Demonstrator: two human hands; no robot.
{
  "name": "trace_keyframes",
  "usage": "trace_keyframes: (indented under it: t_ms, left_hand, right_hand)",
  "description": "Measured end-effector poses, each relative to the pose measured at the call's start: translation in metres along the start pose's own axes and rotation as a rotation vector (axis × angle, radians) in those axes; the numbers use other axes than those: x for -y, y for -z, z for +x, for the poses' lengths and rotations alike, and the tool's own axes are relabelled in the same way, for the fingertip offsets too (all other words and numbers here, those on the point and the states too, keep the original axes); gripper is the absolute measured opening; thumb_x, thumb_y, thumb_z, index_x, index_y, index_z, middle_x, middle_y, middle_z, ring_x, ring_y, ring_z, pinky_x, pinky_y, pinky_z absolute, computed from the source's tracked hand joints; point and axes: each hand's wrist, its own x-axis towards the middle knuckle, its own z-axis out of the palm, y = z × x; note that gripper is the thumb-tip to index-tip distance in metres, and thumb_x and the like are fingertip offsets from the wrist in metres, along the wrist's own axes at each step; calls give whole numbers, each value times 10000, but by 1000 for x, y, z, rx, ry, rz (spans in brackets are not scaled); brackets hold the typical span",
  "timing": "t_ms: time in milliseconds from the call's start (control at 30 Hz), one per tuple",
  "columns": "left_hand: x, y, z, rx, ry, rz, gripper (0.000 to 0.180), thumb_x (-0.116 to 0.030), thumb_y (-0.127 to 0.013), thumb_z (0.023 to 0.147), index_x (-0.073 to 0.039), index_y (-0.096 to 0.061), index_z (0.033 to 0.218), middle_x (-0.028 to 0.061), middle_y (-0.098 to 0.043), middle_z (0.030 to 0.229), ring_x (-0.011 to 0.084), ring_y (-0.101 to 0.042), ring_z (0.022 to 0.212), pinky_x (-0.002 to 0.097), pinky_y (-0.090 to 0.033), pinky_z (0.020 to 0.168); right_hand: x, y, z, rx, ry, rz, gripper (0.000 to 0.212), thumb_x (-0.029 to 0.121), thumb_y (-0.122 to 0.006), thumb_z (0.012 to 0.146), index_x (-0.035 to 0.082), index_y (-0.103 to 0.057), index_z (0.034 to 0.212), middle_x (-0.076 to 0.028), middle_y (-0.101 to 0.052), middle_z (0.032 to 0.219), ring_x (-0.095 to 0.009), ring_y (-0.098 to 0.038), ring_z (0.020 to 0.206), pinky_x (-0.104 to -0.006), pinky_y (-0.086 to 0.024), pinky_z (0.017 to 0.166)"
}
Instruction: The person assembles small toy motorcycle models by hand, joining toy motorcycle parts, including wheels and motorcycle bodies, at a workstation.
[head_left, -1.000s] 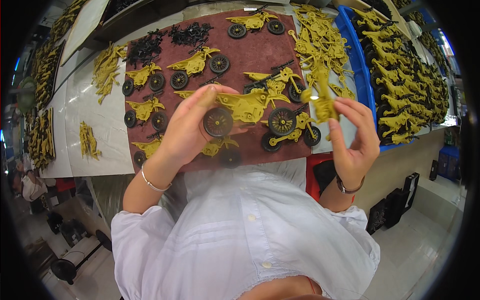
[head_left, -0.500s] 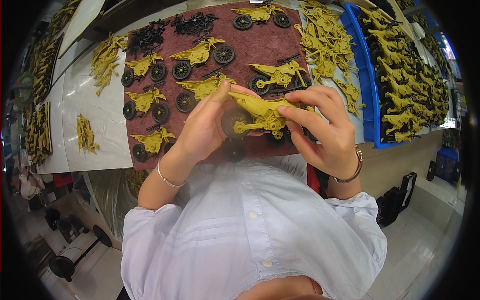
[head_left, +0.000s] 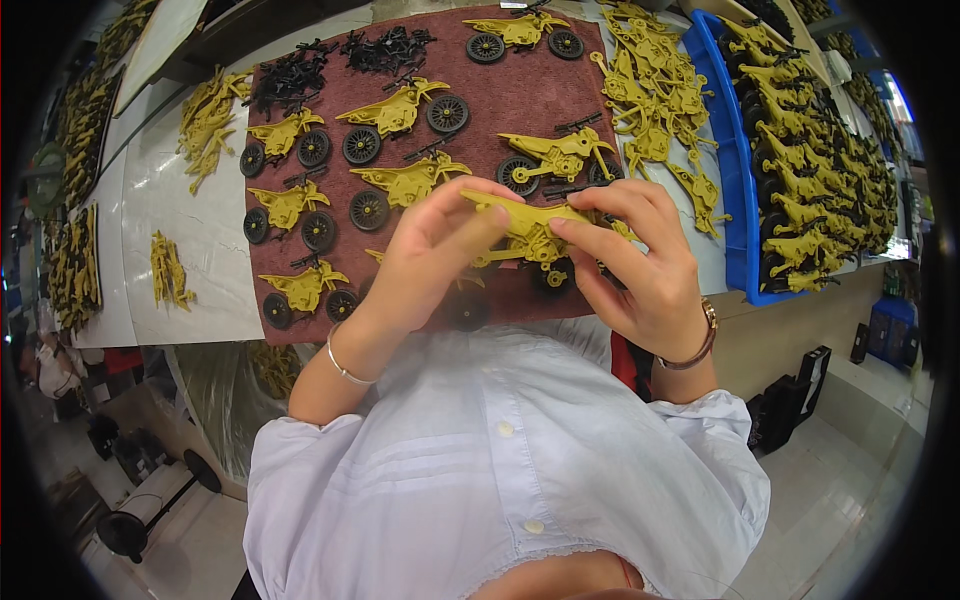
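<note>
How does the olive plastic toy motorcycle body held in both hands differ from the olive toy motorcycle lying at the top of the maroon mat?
The held motorcycle body is lifted between the left hand and right hand; the top motorcycle lies flat on the mat. The top one shows two black wheels; the held one's are mostly hidden. Both are olive plastic.

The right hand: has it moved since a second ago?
Yes. The right hand has come in leftward from over the blue tray's edge and now grips the yellow toy motorbike over the maroon mat.
</note>
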Motion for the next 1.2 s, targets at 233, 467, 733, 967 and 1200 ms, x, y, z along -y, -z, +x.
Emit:
trace_keyframes:
  t_ms: [233, 467, 733, 967, 1200]
  left_hand:
    - [-2, -9, 2, -36, -133, 185, 221, -77, -568, 854, -4, -517, 1056, 46, -573, 976, 86, -537, 904, 237, -447, 770]
    - [-10, -11, 2, 15, -219, 445, 234, -31, -544, 831, 32, -543, 1057, 60, -575, 992, 103, -540, 906, 241, -444, 793]
    - [-15, -10, 6, 45, -221, 403, 250, -37, -553, 825, 41, -543, 1062, 75, -584, 987, 107, -551, 899, 244, -450, 794]
    - [-2, -5, 4, -24, -171, 65, 306, -3, -607, 799, 63, -514, 1083, 97, -588, 1017, 160, -584, 937, 286, -483, 831]
    - [12, -13, 2, -148, -314, 236, 134, 42, -587, 797, 86, -574, 924, 84, -601, 890, 123, -598, 810, 226, -477, 730]
  right_hand:
    - [-3, 3, -4, -91, -76, 36, 419, -1, -671, 577, 34, -601, 988, -92, -544, 944, -267, -510, 873, -336, -444, 744]
    - [-18, -7, -8, -18, -516, 771, 489, 31, -720, 671, -14, -512, 1111, -146, -578, 1064, -202, -573, 953, -265, -480, 748]
    - [-22, -12, -20, 34, -593, 1041, 372, -36, -668, 734, -47, -510, 1071, -115, -595, 988, -130, -589, 822, -244, -510, 649]
    - [-8, -28, -13, -405, -700, 1346, 360, -65, -633, 743, -37, -470, 1063, -116, -574, 986, -140, -597, 797, -244, -516, 618]
    - [-2, -35, -12, -340, -786, 1289, 384, -28, -658, 716, -34, -468, 1049, -83, -564, 979, -95, -575, 772, -176, -475, 555]
